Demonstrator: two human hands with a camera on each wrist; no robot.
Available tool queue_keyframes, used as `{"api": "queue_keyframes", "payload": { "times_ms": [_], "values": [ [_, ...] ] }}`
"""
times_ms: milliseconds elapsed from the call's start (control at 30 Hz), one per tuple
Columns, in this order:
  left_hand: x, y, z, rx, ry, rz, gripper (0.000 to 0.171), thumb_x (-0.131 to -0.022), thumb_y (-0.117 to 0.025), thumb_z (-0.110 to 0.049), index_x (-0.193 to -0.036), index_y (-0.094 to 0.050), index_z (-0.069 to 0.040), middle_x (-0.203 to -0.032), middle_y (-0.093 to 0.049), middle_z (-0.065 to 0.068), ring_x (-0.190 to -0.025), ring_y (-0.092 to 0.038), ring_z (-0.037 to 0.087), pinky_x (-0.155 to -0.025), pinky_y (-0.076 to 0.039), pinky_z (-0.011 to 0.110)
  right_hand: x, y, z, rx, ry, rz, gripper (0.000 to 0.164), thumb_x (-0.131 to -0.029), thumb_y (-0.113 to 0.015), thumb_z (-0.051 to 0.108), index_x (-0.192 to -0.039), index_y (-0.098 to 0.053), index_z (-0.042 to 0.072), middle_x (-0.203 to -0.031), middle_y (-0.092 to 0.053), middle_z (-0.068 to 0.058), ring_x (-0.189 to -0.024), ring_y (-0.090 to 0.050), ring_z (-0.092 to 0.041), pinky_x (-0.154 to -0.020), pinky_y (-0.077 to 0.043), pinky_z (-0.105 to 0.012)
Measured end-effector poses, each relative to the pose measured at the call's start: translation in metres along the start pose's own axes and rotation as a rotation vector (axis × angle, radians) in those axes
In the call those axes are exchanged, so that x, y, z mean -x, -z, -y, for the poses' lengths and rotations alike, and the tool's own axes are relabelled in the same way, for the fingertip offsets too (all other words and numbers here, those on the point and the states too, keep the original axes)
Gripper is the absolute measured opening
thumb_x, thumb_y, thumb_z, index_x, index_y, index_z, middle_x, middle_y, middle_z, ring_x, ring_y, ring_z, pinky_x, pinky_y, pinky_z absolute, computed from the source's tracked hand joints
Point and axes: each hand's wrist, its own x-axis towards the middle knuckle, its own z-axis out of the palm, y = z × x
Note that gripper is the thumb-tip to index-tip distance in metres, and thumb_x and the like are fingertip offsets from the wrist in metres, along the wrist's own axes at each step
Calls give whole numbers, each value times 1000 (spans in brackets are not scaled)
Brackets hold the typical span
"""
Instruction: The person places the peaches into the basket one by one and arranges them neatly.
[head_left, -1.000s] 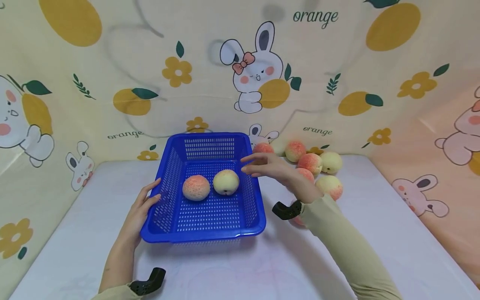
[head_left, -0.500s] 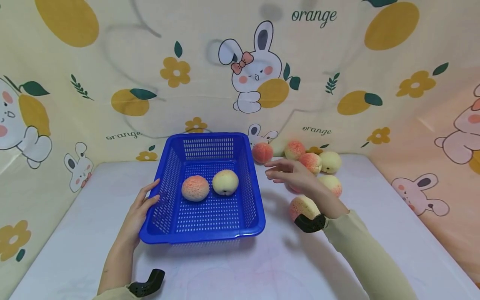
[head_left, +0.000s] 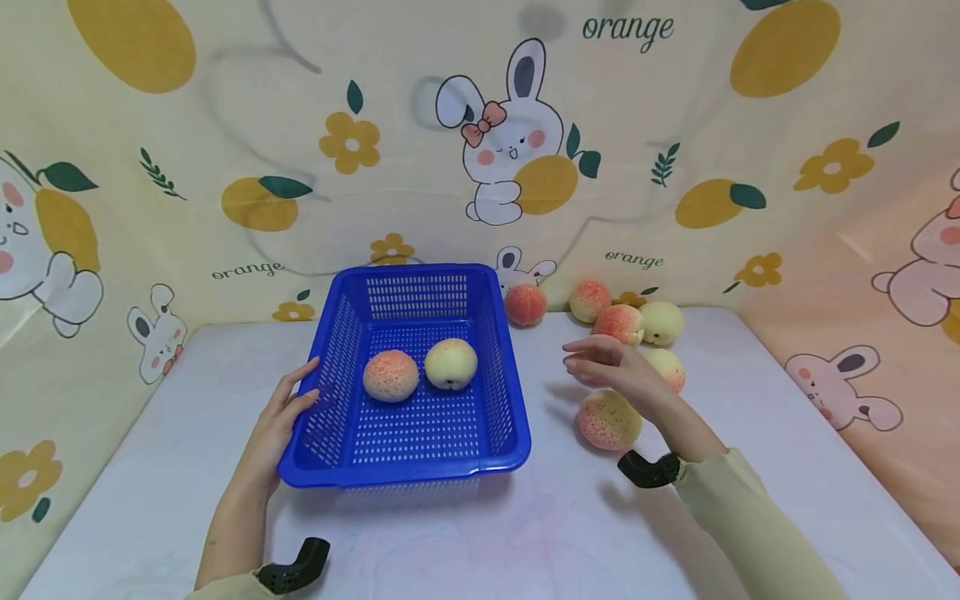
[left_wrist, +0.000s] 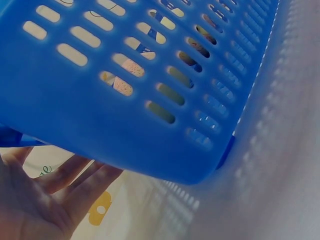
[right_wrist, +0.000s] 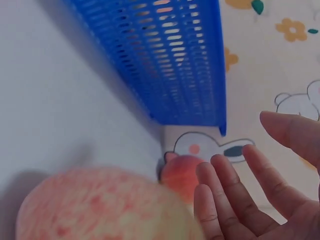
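Observation:
A blue plastic basket [head_left: 416, 477] with slotted walls holds a pinkish peach [head_left: 391, 376] and a pale yellow peach [head_left: 451, 364]. My left hand [head_left: 273, 429] grips the basket's left rim; in the left wrist view, the fingers [left_wrist: 82, 192] pass behind the wall and their tips are hidden. To the basket's right, my right hand [head_left: 618, 367] hovers with nothing in it, fingers loosely extended. Just below it lies a pink-and-yellow peach [head_left: 609, 421], which looms large in the right wrist view. A peach behind the right hand is mostly covered.
Several more peaches lie at the back right, including a red one [head_left: 525, 305] beside the basket, an orange-pink one [head_left: 589, 301] and a pale one [head_left: 662, 323]. The white table [head_left: 450, 542] ends against a printed cloth backdrop [head_left: 420, 200].
My right hand has moved right and toward me, from over the basket's right rim to above the loose peaches, uncovering the red and the near peach. The left hand and basket stay in place.

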Motion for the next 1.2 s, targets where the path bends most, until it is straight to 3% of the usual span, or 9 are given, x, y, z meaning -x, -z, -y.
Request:
{"api": "queue_keyframes", "payload": {
  "times_ms": [167,367,533,633,867,1200],
  "values": [
    [-1,-1,0,13,0,2,53,-102,-37,-38,-152,-19,-39,-160,-12,12,-138,-27,41,-107,-29,62,6,6,-8,-25,47,3,34,-93,-62,14,-123,-56,-1,-112,-63,0,-101,-62,-5,-94,-50,-35],
    [0,0,1,25,4,-1,53,-103,-37,-37,-152,-19,-38,-161,-11,11,-139,-26,40,-108,-28,62,13,13,-12,43,-48,-19,49,-91,-65,26,-132,-52,1,-125,-61,-7,-105,-59,-2,-92,-46,-20],
    [1,1,1,29,4,1,52,-103,-36,-38,-152,-18,-39,-161,-10,12,-139,-26,40,-108,-28,61,20,16,-20,85,-87,-30,48,-91,-65,30,-130,-56,3,-132,-58,-14,-107,-56,1,-91,-41,-15],
    [0,0,0,34,-4,6,52,-103,-37,-38,-152,-19,-39,-161,-11,11,-139,-25,40,-108,-27,62,26,19,-24,104,-91,-15,48,-92,-64,29,-131,-55,3,-134,-56,-18,-112,-56,-2,-94,-41,-18],
    [-1,-3,-1,29,-12,3,52,-103,-38,-37,-152,-21,-38,-161,-13,11,-140,-25,39,-109,-25,62,39,24,-31,190,-140,6,55,-89,-67,35,-134,-53,7,-133,-57,-15,-125,-49,-22,-105,-34,-43],
    [0,-2,-1,18,-4,0,52,-103,-37,-38,-152,-20,-38,-160,-14,12,-138,-26,39,-109,-27,60,46,22,-44,254,-70,87,51,-87,-69,29,-132,-56,8,-134,-51,-10,-120,-45,-26,-97,-38,-38]
  ]
}}
